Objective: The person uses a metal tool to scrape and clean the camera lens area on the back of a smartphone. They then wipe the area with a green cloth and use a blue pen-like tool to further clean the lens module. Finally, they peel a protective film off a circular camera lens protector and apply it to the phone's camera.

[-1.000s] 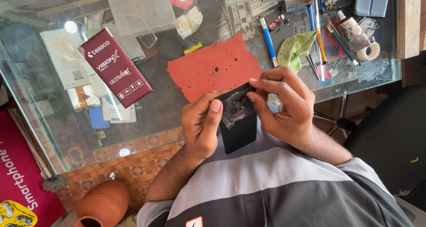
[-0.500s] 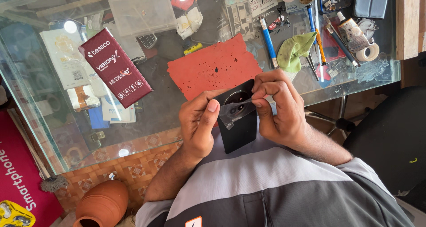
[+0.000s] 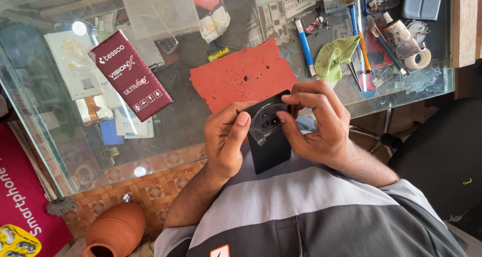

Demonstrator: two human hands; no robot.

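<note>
- Both hands are gripping a black phone above the glass table's near edge — left hand clamped on its side, right hand pinching the round camera ring.
- Risk: the smooth, glossy slab is slipping free and striking the glass.
- The rough red mat is lying just beyond — ragged-edged.

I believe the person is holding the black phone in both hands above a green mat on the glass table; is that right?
Not quite: the mat is red, not green; the only green thing is a cloth farther along the glass table. The rest stands: the head view shows the left hand and right hand both holding the black phone.
</note>
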